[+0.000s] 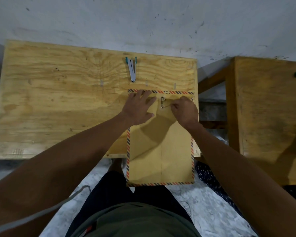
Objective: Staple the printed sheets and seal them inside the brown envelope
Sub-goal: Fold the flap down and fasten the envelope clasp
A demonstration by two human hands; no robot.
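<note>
The brown envelope (161, 151) lies at the bench's (58, 100) right end, overhanging its near edge. The left hand (138, 109) presses flat on the closed flap; the right hand's (185, 110) fingers pinch the closure string (167, 105) — stapler (132, 69) near the far edge.

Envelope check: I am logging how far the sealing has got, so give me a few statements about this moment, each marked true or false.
1. The left hand presses flat on the brown envelope. True.
2. The right hand grips the stapler. False: it pinches the string by the clasp; the stapler lies apart, farther back.
3. The envelope overhangs the table edge. True.
4. The printed sheets lie beside the envelope. False: none are visible.
</note>
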